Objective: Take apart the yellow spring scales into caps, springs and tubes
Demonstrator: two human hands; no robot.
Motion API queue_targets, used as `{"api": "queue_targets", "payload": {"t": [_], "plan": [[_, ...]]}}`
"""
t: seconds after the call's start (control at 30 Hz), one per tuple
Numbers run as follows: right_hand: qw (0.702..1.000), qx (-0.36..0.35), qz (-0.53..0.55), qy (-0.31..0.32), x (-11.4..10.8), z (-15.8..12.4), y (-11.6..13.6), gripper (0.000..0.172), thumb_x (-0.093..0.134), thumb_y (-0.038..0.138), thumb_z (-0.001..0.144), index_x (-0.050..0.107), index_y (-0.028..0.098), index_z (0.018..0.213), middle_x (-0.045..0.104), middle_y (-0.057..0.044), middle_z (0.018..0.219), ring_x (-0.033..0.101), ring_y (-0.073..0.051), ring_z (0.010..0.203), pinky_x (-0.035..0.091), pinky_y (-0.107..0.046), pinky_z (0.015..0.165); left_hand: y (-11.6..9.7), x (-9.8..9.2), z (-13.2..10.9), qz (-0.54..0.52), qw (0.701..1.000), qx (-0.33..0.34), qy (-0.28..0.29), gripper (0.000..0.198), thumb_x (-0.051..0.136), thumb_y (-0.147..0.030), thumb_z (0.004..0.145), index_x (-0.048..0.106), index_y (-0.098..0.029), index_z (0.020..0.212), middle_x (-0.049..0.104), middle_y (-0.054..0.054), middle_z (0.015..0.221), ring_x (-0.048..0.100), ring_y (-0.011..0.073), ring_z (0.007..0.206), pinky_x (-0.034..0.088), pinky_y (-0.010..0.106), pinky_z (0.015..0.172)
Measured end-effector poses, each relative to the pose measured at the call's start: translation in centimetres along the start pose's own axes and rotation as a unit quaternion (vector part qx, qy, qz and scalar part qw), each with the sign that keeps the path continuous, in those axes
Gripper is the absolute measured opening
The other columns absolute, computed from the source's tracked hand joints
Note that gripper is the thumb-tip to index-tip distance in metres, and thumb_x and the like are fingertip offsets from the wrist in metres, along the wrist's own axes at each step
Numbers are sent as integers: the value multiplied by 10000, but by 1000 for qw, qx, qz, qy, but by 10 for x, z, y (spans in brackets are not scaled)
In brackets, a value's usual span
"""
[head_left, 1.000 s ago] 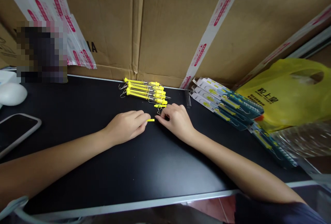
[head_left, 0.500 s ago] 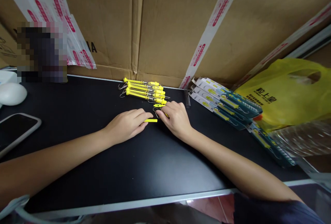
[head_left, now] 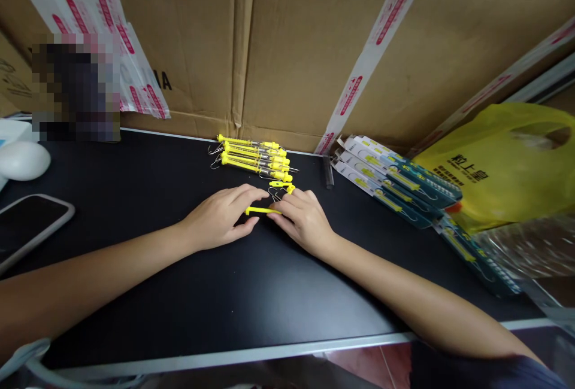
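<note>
A thin yellow plastic rod (head_left: 262, 210) with a wider left end lies between my two hands. My right hand (head_left: 308, 219) pinches its right end between thumb and fingers. Around the rod's left end, my left hand (head_left: 220, 215) has its thumb and fingers apart; whether it touches the rod I cannot tell. Just beyond my right fingers are small yellow plastic parts (head_left: 281, 184) and some thin metal hooks (head_left: 273, 193), partly hidden by the hand. Several yellow spring scales (head_left: 256, 161) with metal hooks lie side by side behind them.
Printed cardboard packages (head_left: 386, 179) are stacked at the right, near a yellow plastic bag (head_left: 503, 161). A short clear tube (head_left: 328, 172) lies left of them. A phone (head_left: 33, 227) and a white rounded object (head_left: 24, 160) are at the left. Large cardboard (head_left: 291, 48) stands behind the black table (head_left: 233, 311).
The yellow rod has passed from my left hand's grip to my right fingers. My left fingers have spread apart. The view has shifted slightly.
</note>
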State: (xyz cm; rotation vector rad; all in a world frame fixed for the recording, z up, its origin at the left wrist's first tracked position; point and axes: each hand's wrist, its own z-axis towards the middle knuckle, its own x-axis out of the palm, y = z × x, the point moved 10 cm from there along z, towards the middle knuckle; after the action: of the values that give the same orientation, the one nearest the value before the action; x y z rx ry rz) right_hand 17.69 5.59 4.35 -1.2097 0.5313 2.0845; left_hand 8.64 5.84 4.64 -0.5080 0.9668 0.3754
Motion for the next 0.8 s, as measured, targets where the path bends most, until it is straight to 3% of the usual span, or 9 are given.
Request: {"api": "queue_targets", "payload": {"t": [0.13,0.3,0.4,0.5,0.6,0.8], "plan": [[999,22,26,-21,-4,-2,-7,254,464,359,930,636,191,847,617,-15,694,468,-149,692,262,-293,644,12,-9,-1,42,996,-64,-34,474,524,-116,727,428,-179,1187,562,42,1149,553,189,1008,415,343,901],[996,56,52,-39,-7,-4,-16,250,464,350,930,636,195,837,626,-15,707,481,-147,691,278,-289,645,28,-14,-3,47,989,-126,-59,247,485,-125,777,479,-169,1020,602,16,952,571,174,887,408,331,821],[995,70,59,-37,-7,-4,-19,252,457,352,931,634,197,838,630,-18,724,495,-153,709,288,-292,650,25,-12,-1,53,992,-107,-49,85,454,-200,861,502,-180,928,607,0,875,562,164,806,393,311,745],[995,70,57,-31,-8,-4,-17,253,493,393,905,613,193,1003,654,-47,866,522,-178,801,309,-304,691,18,-9,-1,66,995,-69,-36,114,427,-245,905,521,-180,914,610,-4,846,548,154,768,378,301,725],[997,45,54,-24,-8,-3,-10,401,550,454,859,551,177,1149,651,-67,945,531,-196,864,318,-317,722,7,-1,0,73,997,-16,-7,160,409,-270,929,540,-179,942,615,0,846,547,147,770,374,289,718],[997,3,71,-19,-8,-2,0,240,537,406,882,604,207,996,660,-33,866,534,-175,841,308,-320,737,1,6,1,67,997,19,21,190,399,-290,941,560,-187,942,616,-3,831,545,140,771,369,280,725]]}}
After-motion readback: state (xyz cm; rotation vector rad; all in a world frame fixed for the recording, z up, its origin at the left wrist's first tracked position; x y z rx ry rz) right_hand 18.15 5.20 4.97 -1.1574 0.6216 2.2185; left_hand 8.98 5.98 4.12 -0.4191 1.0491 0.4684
